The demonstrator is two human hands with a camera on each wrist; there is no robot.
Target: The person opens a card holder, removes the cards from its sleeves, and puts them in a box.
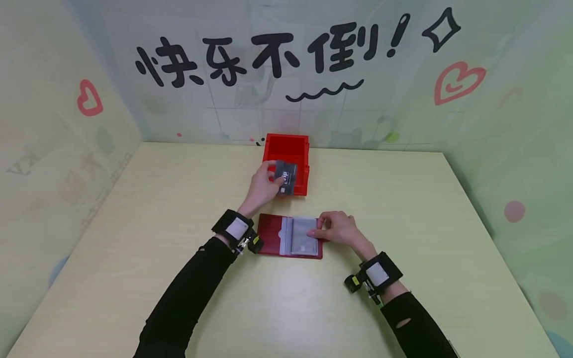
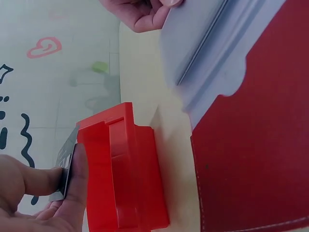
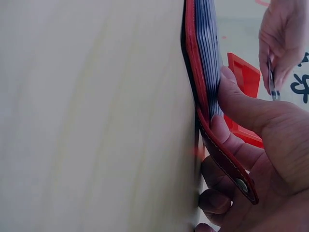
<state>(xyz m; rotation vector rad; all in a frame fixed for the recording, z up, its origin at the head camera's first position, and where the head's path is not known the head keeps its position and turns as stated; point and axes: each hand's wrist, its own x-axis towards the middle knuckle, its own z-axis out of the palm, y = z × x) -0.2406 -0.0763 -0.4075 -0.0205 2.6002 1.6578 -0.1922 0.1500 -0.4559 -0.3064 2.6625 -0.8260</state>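
Thumb to fingers, my left hand [image 1: 263,188] pinches a dark card [image 1: 288,175] over the red box [image 1: 286,145]; my right hand [image 1: 338,228] pinches the red card holder's [image 1: 270,234] sleeves [image 1: 303,234].

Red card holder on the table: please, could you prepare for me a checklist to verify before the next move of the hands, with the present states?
1. Dark card secure in left hand: ok, pinched between thumb and fingers.
2. Dark card clear of red bin: cannot tell, it overlaps the bin in view.
3. Red card holder open: ok, cover spread.
4. Strap unfastened: ok, its end is free.
5. Right hand at clear sleeves: ok, thumb on their edge.
6. Top sleeve empty: cannot tell.
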